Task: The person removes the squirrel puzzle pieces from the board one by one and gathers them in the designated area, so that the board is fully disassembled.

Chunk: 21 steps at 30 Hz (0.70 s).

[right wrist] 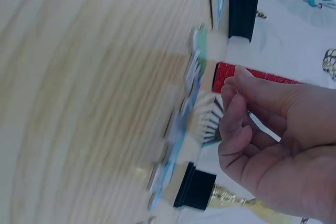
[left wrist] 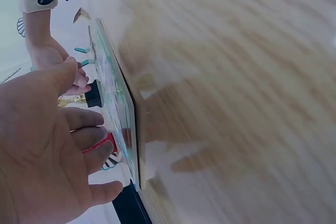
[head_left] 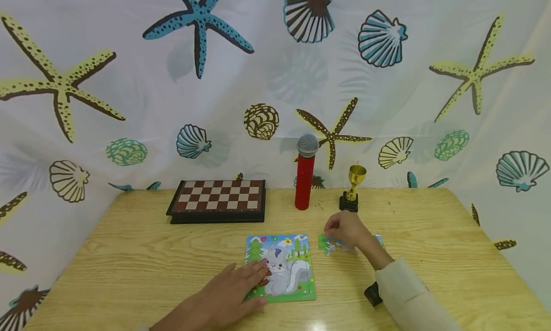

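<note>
A squirrel jigsaw puzzle in its flat board lies on the table in front of me. My left hand is spread at its left side, fingertips over the picture; in the left wrist view that hand shows relaxed fingers and a bare palm. To the right lies a row of loose puzzle pieces, partly covered by my right hand. Close above those pieces in the right wrist view, the right hand has curled fingers, thumb tip against the forefinger, and no piece shows between them.
Behind the puzzle stands a red microphone, upright, with a small gold trophy on a black base to its right. A checkered board box sits at the back left. A patterned curtain hangs behind the table.
</note>
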{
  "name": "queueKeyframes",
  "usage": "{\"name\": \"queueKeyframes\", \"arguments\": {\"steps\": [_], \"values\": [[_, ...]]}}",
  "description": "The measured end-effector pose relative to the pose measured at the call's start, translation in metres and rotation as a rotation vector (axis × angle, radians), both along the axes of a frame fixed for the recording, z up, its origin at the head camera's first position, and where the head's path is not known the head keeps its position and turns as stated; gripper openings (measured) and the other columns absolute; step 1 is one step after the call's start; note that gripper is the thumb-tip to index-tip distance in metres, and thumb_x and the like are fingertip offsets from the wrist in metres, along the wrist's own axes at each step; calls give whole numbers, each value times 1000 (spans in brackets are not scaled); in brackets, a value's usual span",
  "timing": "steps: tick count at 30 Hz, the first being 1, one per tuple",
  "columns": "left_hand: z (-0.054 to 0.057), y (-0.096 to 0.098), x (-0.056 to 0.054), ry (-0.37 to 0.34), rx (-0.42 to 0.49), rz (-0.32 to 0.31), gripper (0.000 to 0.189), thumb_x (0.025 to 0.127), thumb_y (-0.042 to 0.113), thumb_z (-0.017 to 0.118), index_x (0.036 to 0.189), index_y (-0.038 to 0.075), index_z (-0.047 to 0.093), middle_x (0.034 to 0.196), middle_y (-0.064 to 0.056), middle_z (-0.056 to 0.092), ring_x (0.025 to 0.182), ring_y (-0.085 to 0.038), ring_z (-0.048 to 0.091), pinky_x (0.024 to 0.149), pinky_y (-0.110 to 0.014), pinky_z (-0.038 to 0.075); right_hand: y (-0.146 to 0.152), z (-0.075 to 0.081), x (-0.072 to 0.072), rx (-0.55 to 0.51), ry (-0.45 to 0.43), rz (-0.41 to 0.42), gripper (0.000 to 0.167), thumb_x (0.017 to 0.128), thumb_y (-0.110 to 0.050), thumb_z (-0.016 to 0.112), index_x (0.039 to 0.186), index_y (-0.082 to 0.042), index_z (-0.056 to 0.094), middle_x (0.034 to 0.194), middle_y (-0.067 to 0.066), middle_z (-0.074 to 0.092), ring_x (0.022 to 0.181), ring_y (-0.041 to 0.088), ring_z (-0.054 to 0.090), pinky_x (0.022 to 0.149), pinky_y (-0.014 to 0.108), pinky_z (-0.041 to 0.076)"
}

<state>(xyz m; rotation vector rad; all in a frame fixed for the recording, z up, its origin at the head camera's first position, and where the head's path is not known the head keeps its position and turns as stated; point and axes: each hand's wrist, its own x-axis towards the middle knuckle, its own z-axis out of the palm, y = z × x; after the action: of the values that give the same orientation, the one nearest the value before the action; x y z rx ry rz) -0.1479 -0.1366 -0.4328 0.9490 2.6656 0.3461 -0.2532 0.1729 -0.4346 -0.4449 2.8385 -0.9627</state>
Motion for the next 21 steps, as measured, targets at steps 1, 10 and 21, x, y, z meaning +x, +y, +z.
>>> {"name": "queueKeyframes", "arguments": {"steps": [1, 10, 21], "values": [[1, 1, 0, -1, 5, -1, 66, 96, 55, 41, 145, 10, 39, 155, -4, 33, 141, -25, 34, 109, -57, 30, -3, 2, 2, -12, -12, 5, 5, 84, -7, 71, 79, -4, 71, 70, 4, 67, 58, 7, 51, 55, 23, 43], [-1, 20, 2, -98, -18, -7, 74, 94, 59, 41, 148, 8, 33, 157, -5, 26, 144, -25, 29, 112, -46, 31, -31, 5, 17, -73, -128, 100, 5, 84, -9, 70, 83, -5, 72, 76, 2, 68, 65, 8, 53, 59, 23, 44], [-10, 43, 8, -82, -49, -64, 80, 93, 61, 41, 149, 6, 28, 159, -8, 21, 145, -25, 24, 109, -55, 32, -44, -8, 26, -90, -142, 154, 4, 79, -8, 75, 78, -8, 71, 71, -1, 66, 63, 8, 51, 56, 20, 42]]}}
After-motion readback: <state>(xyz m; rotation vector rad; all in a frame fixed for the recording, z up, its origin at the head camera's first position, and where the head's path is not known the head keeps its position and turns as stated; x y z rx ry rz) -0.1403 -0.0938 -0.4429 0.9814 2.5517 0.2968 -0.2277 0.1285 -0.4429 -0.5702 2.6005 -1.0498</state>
